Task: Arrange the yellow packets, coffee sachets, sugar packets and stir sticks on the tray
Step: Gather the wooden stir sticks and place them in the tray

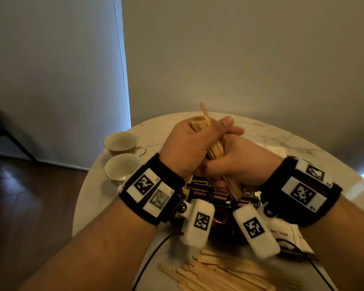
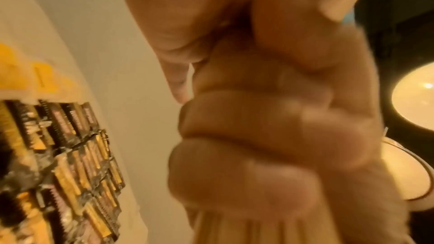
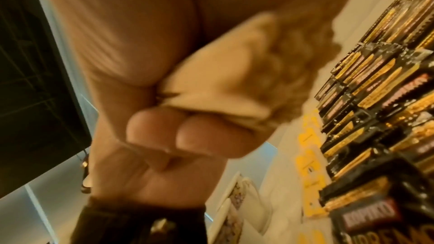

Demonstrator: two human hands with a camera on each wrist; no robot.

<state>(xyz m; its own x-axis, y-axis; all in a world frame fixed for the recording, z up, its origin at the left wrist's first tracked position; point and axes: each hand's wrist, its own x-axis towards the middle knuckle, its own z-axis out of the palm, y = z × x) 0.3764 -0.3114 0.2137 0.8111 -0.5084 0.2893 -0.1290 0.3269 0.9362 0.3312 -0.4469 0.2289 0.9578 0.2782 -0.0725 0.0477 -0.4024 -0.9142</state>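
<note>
Both hands are raised over the table and wrapped round one bundle of wooden stir sticks [image 1: 215, 148]. My left hand [image 1: 194, 136] grips its upper part, and a single stick pokes out above the fist. My right hand [image 1: 234, 158] holds the lower part, where stick ends hang below it. In the left wrist view the left hand [image 2: 270, 136] curls round the stir sticks [image 2: 246, 229]. The right hand [image 3: 164, 133] clasps the stick ends [image 3: 223, 84]. Black coffee sachets [image 1: 220, 198] lie in rows beneath the hands. Yellow packets [image 3: 310, 155] sit beside the coffee sachets [image 3: 375, 99].
More loose stir sticks [image 1: 219, 274] are scattered at the near edge of the round marble table [image 1: 282, 133]. White sugar packets [image 1: 286, 234] lie near right. Two empty teacups [image 1: 122, 156] stand at the left edge. Cables run across the near table.
</note>
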